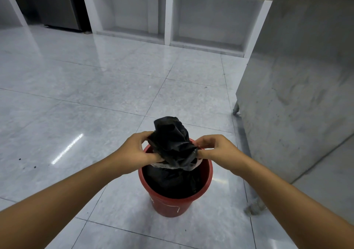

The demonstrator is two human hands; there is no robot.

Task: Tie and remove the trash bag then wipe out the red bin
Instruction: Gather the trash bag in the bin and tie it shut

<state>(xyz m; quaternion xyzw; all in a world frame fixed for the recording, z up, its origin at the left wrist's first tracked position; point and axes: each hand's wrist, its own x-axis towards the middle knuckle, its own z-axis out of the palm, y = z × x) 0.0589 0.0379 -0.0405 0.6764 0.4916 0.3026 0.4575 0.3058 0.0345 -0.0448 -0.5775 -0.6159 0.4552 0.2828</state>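
Note:
A small red bin (172, 204) stands on the tiled floor just in front of me. A black trash bag (171, 139) fills it, and the bag's top is gathered into a bunch that rises above the rim. My left hand (137, 150) grips the left side of the bunched neck. My right hand (214, 149) pinches the neck's right side between thumb and fingers. A bit of white material (197, 164) shows under the gathered plastic. The inside of the bin is hidden by the bag.
A tall metal cabinet (298, 88) on legs stands close on the right. White open shelving (168, 19) runs along the far wall, with a dark appliance (57, 5) at the far left. Glossy grey floor tiles (86, 95) stretch to the left and ahead.

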